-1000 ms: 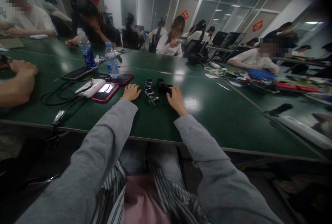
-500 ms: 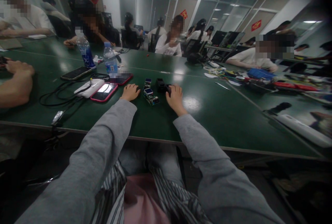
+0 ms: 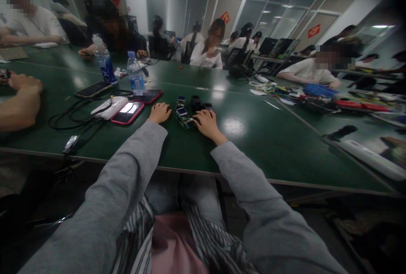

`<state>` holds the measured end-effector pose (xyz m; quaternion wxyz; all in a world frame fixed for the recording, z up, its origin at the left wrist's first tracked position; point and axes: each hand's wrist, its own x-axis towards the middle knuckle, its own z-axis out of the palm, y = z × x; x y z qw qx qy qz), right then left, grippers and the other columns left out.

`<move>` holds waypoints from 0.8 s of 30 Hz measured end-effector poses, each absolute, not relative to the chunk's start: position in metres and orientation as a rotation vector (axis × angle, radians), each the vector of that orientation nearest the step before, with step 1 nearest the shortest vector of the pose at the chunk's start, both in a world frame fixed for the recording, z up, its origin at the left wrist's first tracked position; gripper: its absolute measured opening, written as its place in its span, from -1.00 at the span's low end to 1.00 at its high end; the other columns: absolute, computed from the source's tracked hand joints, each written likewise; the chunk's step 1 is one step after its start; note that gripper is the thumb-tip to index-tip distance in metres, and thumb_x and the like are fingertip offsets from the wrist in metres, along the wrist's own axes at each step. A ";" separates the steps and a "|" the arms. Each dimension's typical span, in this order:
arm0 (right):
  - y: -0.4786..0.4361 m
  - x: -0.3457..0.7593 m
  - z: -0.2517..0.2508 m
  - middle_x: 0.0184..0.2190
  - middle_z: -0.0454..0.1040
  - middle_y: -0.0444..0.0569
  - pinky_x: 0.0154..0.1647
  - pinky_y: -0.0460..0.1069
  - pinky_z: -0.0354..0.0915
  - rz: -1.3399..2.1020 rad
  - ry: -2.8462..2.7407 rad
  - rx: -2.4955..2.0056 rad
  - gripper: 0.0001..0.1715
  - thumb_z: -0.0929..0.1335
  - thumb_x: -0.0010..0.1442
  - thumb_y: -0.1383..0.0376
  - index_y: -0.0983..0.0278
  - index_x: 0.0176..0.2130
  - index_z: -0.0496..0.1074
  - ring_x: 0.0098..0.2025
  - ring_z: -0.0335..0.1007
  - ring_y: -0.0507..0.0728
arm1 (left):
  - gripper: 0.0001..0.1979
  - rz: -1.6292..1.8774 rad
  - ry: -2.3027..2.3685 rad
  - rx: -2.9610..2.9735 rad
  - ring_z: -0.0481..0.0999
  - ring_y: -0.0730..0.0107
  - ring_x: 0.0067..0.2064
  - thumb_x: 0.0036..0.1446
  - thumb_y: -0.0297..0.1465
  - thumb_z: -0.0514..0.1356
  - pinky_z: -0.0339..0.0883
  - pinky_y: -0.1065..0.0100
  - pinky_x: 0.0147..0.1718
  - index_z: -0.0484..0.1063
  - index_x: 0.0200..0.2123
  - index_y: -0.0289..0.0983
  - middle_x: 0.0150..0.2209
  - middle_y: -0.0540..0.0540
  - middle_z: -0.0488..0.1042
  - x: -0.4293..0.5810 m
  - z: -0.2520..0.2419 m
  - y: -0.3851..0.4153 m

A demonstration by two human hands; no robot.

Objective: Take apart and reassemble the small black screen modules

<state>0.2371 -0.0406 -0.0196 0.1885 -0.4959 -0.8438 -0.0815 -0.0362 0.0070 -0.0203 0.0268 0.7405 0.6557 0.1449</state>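
On the green table, my left hand [image 3: 159, 113] lies flat, its fingers spread, just left of a few small electronic pieces. Nothing is in it. Two small modules with screens, a rear one [image 3: 181, 100] and a nearer one [image 3: 182, 112], are grouped with a green circuit board [image 3: 186, 123]. My right hand [image 3: 207, 124] has its fingers stretched toward the board's right end; whether they touch it I cannot tell. Behind that hand stand a black boxy case [image 3: 196, 102] and a second dark case [image 3: 208, 106].
Left of my hands lie a pink-edged phone [image 3: 127, 113], a white power bank [image 3: 109, 108] with black cables and a dark phone [image 3: 94, 89]. Two water bottles [image 3: 135, 73] stand behind. Tangled wires and tools [image 3: 317, 96] fill the right side. Several people sit around.
My right hand has moved left and slightly nearer, from the dark case to the circuit board's right end, uncovering that case. My left hand stays put.
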 end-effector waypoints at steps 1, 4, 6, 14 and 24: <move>-0.040 0.237 -0.020 0.27 0.41 0.07 0.44 0.37 -0.12 -0.232 -2.372 -1.391 -0.61 0.24 0.46 0.22 0.23 0.13 0.50 0.37 0.14 0.33 | -0.44 0.448 2.024 2.291 0.11 0.00 0.46 0.44 -0.13 -0.07 0.03 -0.07 0.40 0.27 0.37 -0.22 0.45 -0.21 0.18 -0.036 -0.021 0.008; -0.040 0.237 -0.020 0.26 0.42 0.07 0.43 0.37 -0.11 -0.239 -2.370 -1.388 -0.62 0.24 0.45 0.22 0.23 0.12 0.50 0.35 0.16 0.33 | -0.45 0.453 2.024 2.296 0.11 0.01 0.46 0.44 -0.13 -0.07 0.03 -0.07 0.40 0.27 0.37 -0.20 0.45 -0.20 0.18 -0.037 -0.022 0.009; -0.041 0.237 -0.020 0.25 0.42 0.07 0.42 0.37 -0.11 -0.240 -2.368 -1.390 -0.63 0.25 0.45 0.23 0.22 0.12 0.51 0.34 0.16 0.33 | -0.45 0.456 2.021 2.295 0.11 0.01 0.46 0.44 -0.12 -0.07 0.03 -0.07 0.40 0.27 0.37 -0.20 0.45 -0.20 0.18 -0.037 -0.022 0.009; -0.039 0.237 -0.021 0.25 0.42 0.08 0.41 0.37 -0.10 -0.247 -2.369 -1.374 -0.63 0.24 0.46 0.23 0.23 0.11 0.51 0.33 0.17 0.33 | -0.44 0.464 2.009 2.298 0.13 -0.02 0.45 0.44 -0.12 -0.06 0.04 -0.08 0.39 0.28 0.37 -0.23 0.45 -0.22 0.19 -0.037 -0.021 0.008; -0.046 0.231 -0.010 0.24 0.40 0.15 0.40 0.30 -0.05 -0.257 -2.147 -1.350 -0.57 0.19 0.43 0.29 0.29 0.18 0.41 0.35 0.18 0.29 | -0.43 0.436 2.032 2.289 0.11 0.01 0.46 0.44 -0.13 -0.08 0.02 -0.05 0.40 0.27 0.37 -0.23 0.45 -0.21 0.19 -0.035 -0.019 0.005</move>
